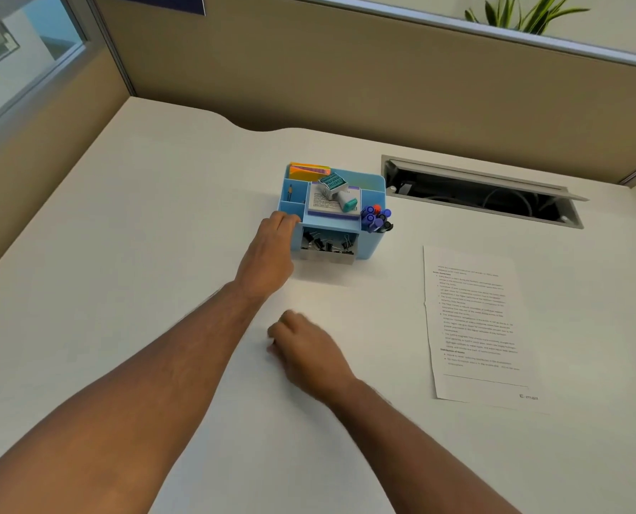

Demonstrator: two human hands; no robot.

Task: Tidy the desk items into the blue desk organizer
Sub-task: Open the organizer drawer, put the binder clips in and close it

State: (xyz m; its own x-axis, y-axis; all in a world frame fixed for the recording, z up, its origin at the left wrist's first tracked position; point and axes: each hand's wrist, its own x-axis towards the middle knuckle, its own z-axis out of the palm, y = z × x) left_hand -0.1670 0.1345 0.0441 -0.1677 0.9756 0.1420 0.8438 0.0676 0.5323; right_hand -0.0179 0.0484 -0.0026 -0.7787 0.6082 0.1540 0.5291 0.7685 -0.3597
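A blue desk organizer [373, 187] sits mid-desk, toward the far side of the white desk [160, 217]. Its far-left slot holds orange & yellow sticky notes [309, 170]; a small pencil [290, 192] stands in the compartment just nearer. On the centre platform lies a white notepad [327, 205] w/ a teal-and-white stamp [336, 191] resting on top, tilted. The right-hand cup carries blue markers [375, 218], one w/ a red cap, leaning out to the right. Below the platform, a clear drawer [327, 255] is pulled out toward the near side, filled w/ black binder clips [327, 243].

The left hand [268, 254] reaches in from the near left, fingers curled over the organizer's near-left edge, touching it, beside the drawer. The right hand [305, 350] rests on the bare desk nearer the camera, well apart from the organizer, fingers curled into a loose fist; cannot tell if anything is inside it.

To the right lies a printed sheet of paper [475, 324], flat on the desk. Beyond it, at far right, an open cable hatch [483, 194] is set into the desk. A beige partition [346, 68] backs the scene, w/ a green plant [524, 11] above.
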